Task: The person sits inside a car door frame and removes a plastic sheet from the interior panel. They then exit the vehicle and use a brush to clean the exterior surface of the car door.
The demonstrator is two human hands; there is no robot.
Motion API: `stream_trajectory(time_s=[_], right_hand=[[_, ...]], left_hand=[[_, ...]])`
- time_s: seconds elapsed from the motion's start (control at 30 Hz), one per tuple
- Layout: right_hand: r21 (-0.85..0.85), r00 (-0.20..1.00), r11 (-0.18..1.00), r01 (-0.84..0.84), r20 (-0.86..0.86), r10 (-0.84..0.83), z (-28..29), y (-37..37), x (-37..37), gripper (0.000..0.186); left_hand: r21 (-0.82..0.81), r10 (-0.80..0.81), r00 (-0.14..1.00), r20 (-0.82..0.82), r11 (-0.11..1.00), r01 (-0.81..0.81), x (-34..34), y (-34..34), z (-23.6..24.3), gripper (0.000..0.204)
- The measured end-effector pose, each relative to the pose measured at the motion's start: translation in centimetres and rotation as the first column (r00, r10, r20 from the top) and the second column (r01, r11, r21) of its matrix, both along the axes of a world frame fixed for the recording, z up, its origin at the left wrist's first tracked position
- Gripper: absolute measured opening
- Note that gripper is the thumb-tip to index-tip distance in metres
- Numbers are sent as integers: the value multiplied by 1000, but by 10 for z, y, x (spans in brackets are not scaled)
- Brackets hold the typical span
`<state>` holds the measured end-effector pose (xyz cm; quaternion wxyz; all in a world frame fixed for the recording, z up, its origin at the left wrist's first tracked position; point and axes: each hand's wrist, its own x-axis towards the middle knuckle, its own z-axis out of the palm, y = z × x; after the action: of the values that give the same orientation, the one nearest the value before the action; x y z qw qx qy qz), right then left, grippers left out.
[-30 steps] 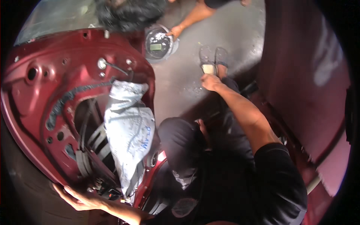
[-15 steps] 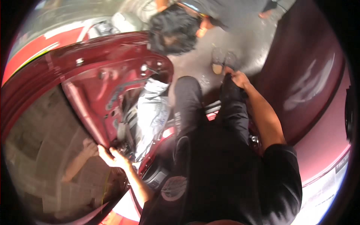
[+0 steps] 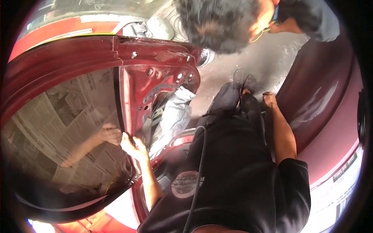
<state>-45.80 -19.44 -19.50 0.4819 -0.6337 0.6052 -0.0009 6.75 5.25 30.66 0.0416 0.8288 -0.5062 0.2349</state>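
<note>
My left hand [image 3: 134,147] grips the inner edge of the window frame on a maroon car door [image 3: 163,58], beside the dark glass [image 3: 70,124] that reflects it. A crumpled silvery sheet [image 3: 171,120] lies over the door's opened inner panel, just right of that hand. My right hand [image 3: 269,99] hangs by my leg near a maroon body panel [image 3: 311,93], its fingers curled; what they hold, if anything, is hidden.
A co-worker's dark-haired head [image 3: 217,23] leans in at the top, with an arm [image 3: 287,25]. A partly hidden bucket [image 3: 206,58] stands behind the door. Floor [image 3: 225,64] shows around my feet [image 3: 244,81]. A red vehicle [image 3: 50,35] is beyond the door.
My left hand has moved up along the door to the window frame. My right hand has drawn back rightward. The co-worker's head has moved right, and the bucket is now mostly hidden.
</note>
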Motion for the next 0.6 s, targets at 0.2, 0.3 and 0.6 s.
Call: stream_trajectory(time_s=[0.2,0.3,0.6], right_hand=[[122,986,979,-164,-9,166,56,-41,73,36],[104,943,938,-330,86,323,128,-61,129,40],[57,835,937,-344,475,278,197,-83,268,38]], left_hand=[[-42,-57,998,-17,998,56,5,-4,-3,41],[-42,-52,998,21,998,52,4,4,-7,42],[-61,-27,996,-83,998,22,13,7,-5,40]])
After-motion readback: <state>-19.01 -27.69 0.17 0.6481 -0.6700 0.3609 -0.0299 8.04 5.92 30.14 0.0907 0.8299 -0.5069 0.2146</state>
